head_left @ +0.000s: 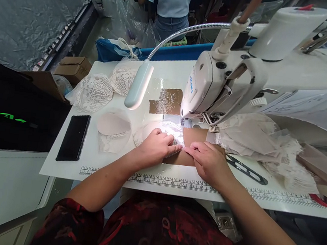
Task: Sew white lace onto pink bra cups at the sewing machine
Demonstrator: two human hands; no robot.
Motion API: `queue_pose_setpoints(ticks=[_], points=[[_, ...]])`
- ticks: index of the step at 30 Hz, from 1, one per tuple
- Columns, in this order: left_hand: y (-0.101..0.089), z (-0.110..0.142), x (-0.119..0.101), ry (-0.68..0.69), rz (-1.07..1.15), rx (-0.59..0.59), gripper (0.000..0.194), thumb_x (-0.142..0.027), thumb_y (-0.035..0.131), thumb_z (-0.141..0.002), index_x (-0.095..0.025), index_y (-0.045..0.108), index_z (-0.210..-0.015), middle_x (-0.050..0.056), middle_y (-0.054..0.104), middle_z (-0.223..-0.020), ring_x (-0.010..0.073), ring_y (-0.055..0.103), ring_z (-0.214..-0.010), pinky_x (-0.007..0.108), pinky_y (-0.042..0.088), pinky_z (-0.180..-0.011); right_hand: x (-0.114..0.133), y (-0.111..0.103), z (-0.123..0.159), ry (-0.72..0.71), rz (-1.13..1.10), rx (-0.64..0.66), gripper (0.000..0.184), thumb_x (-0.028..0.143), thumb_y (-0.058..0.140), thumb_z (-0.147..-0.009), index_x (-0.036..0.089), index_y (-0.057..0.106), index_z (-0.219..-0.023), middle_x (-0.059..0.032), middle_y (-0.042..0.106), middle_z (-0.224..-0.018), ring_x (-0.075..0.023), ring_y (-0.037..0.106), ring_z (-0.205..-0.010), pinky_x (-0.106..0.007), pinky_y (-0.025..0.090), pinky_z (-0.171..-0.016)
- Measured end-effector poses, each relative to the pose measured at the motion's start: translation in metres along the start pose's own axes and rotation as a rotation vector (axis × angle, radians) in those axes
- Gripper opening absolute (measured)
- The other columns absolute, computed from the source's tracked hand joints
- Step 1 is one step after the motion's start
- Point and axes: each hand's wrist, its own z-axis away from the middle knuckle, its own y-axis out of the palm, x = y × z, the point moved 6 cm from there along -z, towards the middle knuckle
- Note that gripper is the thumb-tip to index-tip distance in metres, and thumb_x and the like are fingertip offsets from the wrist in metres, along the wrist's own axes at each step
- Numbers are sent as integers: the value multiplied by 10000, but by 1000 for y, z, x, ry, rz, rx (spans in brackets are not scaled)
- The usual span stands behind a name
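Observation:
A white lace bra cup [143, 132] lies under the needle area of the sewing machine [204, 83], brightly lit and partly covered by my hands. Bent fingers and thumb of my left hand [157, 147] press and grip the lace at its front edge. My right hand [206, 159] is closed, its thumb and forefinger pinching the same edge close to the left thumb tip. Beneath both hands is brown tape [188, 161] on the table. The exact bit of fabric between the right fingertips is too small to make out.
To the left are a beige cup piece [113, 126], lace cups [94, 92] and a black phone [74, 137]. Thread snips [247, 169] and piled lace fabric [251, 137] are at right. A lamp [140, 84] hangs over the table. Another person [172, 0] is beyond.

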Motion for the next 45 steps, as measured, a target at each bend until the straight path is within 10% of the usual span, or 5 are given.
queue_pose_setpoints(ticks=[12,26,45], points=[[-7,-2,1,44,36,-84,382,-161,458,-856,-178,568,-1221,86,494,-1374,240,513,-1035,355,415,-795,4,4,-4,-1,132,25,361,32,445,-821,172,671,-1066,-60,630,-878,-193,453,-765,-298,329,-679],[-4,-9,4,-20,-5,-76,512,-135,443,-790,-59,536,-1287,115,513,-1370,228,549,-875,373,488,-763,10,0,-5,-33,158,-106,313,31,437,-821,153,685,-968,-53,589,-779,-185,404,-710,-291,303,-651],[-7,-30,43,1,-47,-23,446,-173,430,-882,-137,526,-1316,101,485,-1406,252,504,-971,378,424,-783,-8,-2,-44,138,197,178,344,119,380,-898,159,668,-1081,-89,622,-926,-204,532,-816,-317,326,-680]])
